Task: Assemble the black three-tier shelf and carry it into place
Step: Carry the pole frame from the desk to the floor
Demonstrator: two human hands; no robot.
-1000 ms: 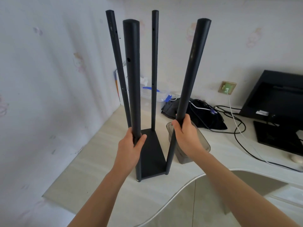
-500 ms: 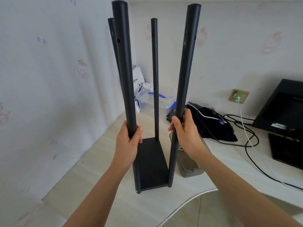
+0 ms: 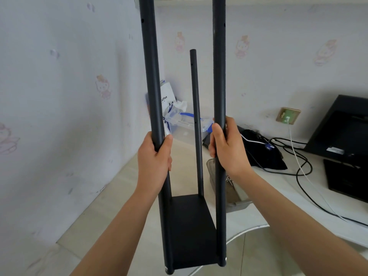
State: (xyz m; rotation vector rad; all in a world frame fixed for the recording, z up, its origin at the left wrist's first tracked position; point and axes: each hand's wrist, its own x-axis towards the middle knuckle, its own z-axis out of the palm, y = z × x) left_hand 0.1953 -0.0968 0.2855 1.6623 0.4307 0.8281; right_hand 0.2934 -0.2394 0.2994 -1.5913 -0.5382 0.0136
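Person stands at the worktop (image 3: pixel 111 206) corner w/ the black shelf frame (image 3: pixel 191 220) upright dead ahead, 12 o'clock from their chest. It's one flat base panel (image 3: pixel 193 242) at the bottom w/ tall round poles rising from its corners; three poles show.

Left hand (image 3: pixel 154 160) is wrapped round the near-left pole (image 3: pixel 152 86), fingers curled behind it, thumb on its inner side. Right hand (image 3: pixel 227 150) grips the near-right pole (image 3: pixel 219 76) at abt the same level, fingers closed round it. Both near poles run out the top of view. The far pole (image 3: pixel 196 126) stands free btw the two hands, untouched, small holes along it.

The base panel's near edge overlaps the worktop's curved front edge. Can't tell if the frame sits on the worktop or is lifted clear of it.

Behind the frame at 12 o'clock there's a clear plastic box (image 3: pixel 183 124) w/ blue clips. A white paper bag (image 3: pixel 168 92) leans on the wall (image 3: pixel 69 96) at 11. Just beside the near-right pole, 1 o'clock from the base, is a grey see-through tub (image 3: pixel 235 194).

At 2 o'clock lies a black bag (image 3: pixel 262 156) w/ a white lead over it, & black cables (image 3: pixel 302 170) loop across the worktop. A brass-coloured wall socket (image 3: pixel 288 115) w/ a white plug sits above the bag. At 3 o'clock is a dark monitor (image 3: pixel 346 132) on its stand. The wall is pale w/ faint cartoon prints.
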